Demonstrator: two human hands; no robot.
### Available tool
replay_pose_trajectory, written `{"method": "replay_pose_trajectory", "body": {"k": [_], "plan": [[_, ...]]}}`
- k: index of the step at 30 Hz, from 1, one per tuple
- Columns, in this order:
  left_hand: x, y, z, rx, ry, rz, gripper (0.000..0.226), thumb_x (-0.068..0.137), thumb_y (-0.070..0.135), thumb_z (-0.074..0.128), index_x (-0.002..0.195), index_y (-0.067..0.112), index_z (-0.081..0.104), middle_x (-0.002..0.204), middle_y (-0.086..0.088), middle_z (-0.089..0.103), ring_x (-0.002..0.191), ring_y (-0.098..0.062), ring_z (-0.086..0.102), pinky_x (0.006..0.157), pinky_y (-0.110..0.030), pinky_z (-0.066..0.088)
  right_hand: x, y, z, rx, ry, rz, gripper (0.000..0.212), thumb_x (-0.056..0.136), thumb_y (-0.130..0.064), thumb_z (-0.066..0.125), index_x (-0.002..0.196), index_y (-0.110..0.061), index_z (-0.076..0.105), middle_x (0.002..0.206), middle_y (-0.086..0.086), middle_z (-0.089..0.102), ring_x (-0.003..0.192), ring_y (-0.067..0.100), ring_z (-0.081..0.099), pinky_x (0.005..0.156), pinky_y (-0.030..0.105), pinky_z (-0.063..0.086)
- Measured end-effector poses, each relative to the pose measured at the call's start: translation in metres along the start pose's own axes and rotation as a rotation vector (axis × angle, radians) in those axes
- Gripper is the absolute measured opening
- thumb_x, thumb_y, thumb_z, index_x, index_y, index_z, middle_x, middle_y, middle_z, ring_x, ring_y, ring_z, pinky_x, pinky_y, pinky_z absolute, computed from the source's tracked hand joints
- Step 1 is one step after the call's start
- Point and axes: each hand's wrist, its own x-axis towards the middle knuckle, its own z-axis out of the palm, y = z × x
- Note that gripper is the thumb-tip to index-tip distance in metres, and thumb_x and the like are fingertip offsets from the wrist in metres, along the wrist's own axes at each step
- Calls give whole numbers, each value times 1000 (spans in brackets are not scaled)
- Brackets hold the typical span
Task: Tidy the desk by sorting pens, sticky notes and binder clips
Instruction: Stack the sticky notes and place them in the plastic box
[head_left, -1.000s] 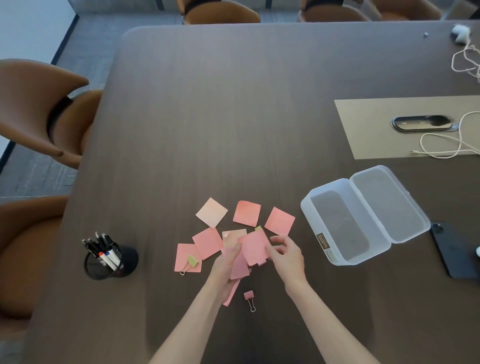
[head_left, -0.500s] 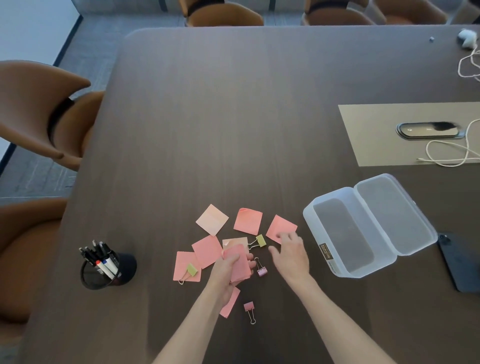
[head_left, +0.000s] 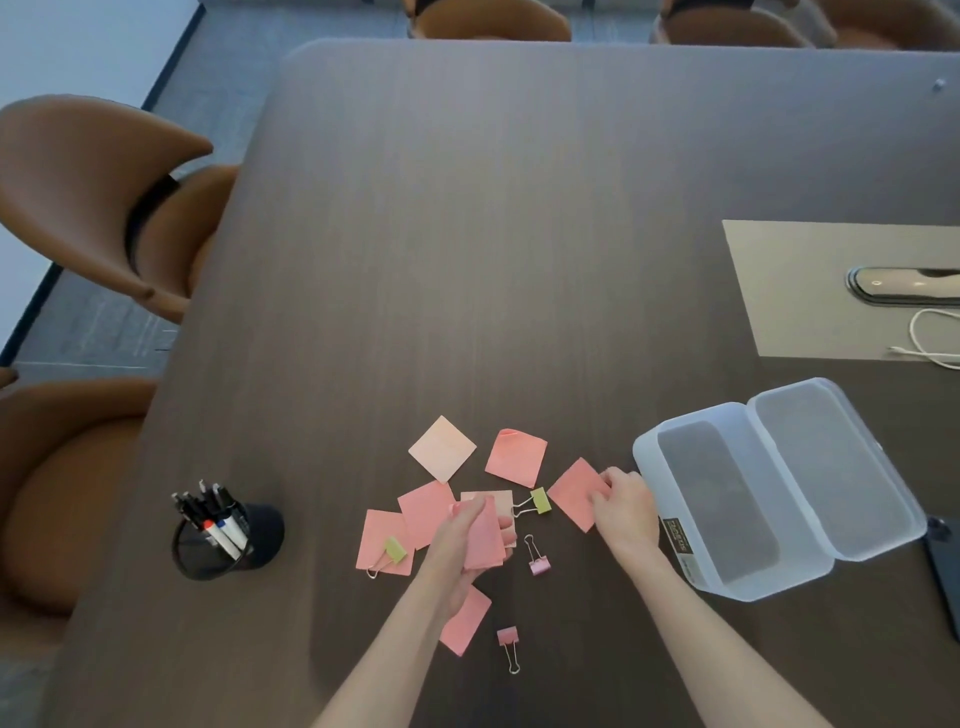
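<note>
Left hand (head_left: 464, 545) clasping a pink note stack (head_left: 484, 540); right hand (head_left: 623, 506) fingertips pinching a loose pink note (head_left: 575, 492)

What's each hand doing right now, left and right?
Left hand: closed on a small stack of pink sticky notes.
Right hand: fingers on the edge of a pink sticky note on the table; grip unclear.

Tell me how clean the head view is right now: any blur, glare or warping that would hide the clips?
Head view: sharp around the sticky notes, pink binder clips and green one clearly readable; left hand and right hand barely smeared. Wide-angle bending curves the table edge and chairs. Light is soft and dim, shadows faint, mild sheen on the clear box, no hard glare.
</note>
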Motion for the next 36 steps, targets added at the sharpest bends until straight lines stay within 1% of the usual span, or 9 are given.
{"method": "replay_pose_trajectory", "body": {"k": [5, 7, 12, 17, 22, 25, 31, 33, 36], "plan": [[0, 2, 3, 33, -4, 27, 37, 92, 40, 67, 116, 15, 55, 105, -16, 76, 97, -28, 73, 83, -43, 59, -30, -21, -10, 756, -136, 214, 9, 95, -16, 62, 100, -11, 68, 100, 5, 72, 85, 16, 66, 66, 31, 56], [-3, 2, 3, 49, -32, 57, 39, 91, 43, 68, 115, 13, 59, 99, -9, 77, 95, -26, 70, 80, -41, 56, -47, -35, -8, 865, -235, 202, 12, 90, -10, 67, 102, -10, 68, 90, 6, 74, 74, 14, 66, 57, 26, 49], [-9, 5, -3, 9, -45, 63, 32, 94, 27, 68, 121, 11, 65, 112, -14, 75, 99, -25, 72, 81, -40, 60, -82, -68, 11, 684, -317, 79, 13, 76, -31, 73, 85, -26, 66, 78, 0, 75, 71, 17, 70, 51, 25, 43], [-13, 5, -26, -72, 73, 40, 26, 102, 2, 46, 127, 4, 55, 104, -15, 73, 91, -28, 71, 83, -47, 59, -85, -80, 29, 245, -216, -203, 3, 82, -26, 70, 81, -24, 70, 84, -6, 68, 79, 14, 62, 66, 25, 47], [-26, 8, -56, -130, 38, 69, 49, 98, -8, 34, 137, 17, 49, 117, -26, 70, 91, -35, 74, 77, -45, 61, -66, -75, 61, -316, -92, -615, 45, 75, -16, 77, 119, -20, 67, 112, -2, 69, 100, 25, 59, 81, 35, 51], [-37, 13, -70, -95, 25, 94, 56, 96, -7, 36, 131, 33, 53, 121, -23, 69, 97, -34, 72, 83, -45, 61, -59, -81, 73, -483, -107, -680, 62, 72, -16, 80, 130, -16, 59, 118, 4, 68, 101, 27, 59, 88, 37, 49], [-39, 17, -91, -20, 27, 100, 45, 95, 1, 49, 129, 29, 60, 120, -22, 71, 106, -35, 72, 97, -54, 55, -58, -94, 70, -476, -54, -603, 9, 82, -13, 72, 88, -20, 74, 95, 3, 60, 93, 27, 51, 79, 36, 37], [-37, 19, -92, -16, 35, 102, 36, 97, 9, 54, 127, 28, 60, 115, -19, 72, 101, -32, 74, 95, -53, 56, -58, -97, 58, -376, -97, -529, 16, 89, -16, 61, 82, -24, 73, 89, 1, 60, 91, 28, 53, 76, 37, 34], [-33, 21, -89, 27, 28, 119, 35, 93, 26, 69, 126, 27, 60, 116, -22, 69, 99, -32, 74, 89, -49, 59, -55, -102, 29, -6, -228, -302, 34, 91, -20, 57, 58, -21, 47, 61, -3, 50, 67, 24, 50, 59, 34, 33]]}}
